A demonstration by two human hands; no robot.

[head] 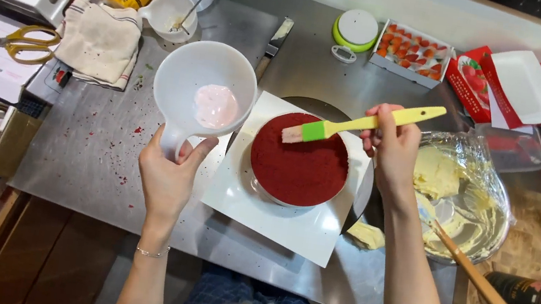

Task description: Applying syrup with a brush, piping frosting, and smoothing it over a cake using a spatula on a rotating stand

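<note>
My left hand (169, 174) grips the handle of a white measuring cup (203, 86), tilted toward me, with a little pale pink liquid in its bottom. My right hand (392, 148) holds a pastry brush (359, 124) with a yellow handle and green collar. Its bristles hover over the upper edge of a round red cake layer (300, 160). The cake sits on a white square board (288, 225) on a metal counter, between my two hands.
A clear bowl of cream (471, 201) with a wooden-handled tool stands right of the cake. A box of strawberries (412, 50), red cartons, a white-and-green lid, a folded towel (100, 42), scissors (18, 41) and a small white cup lie along the back.
</note>
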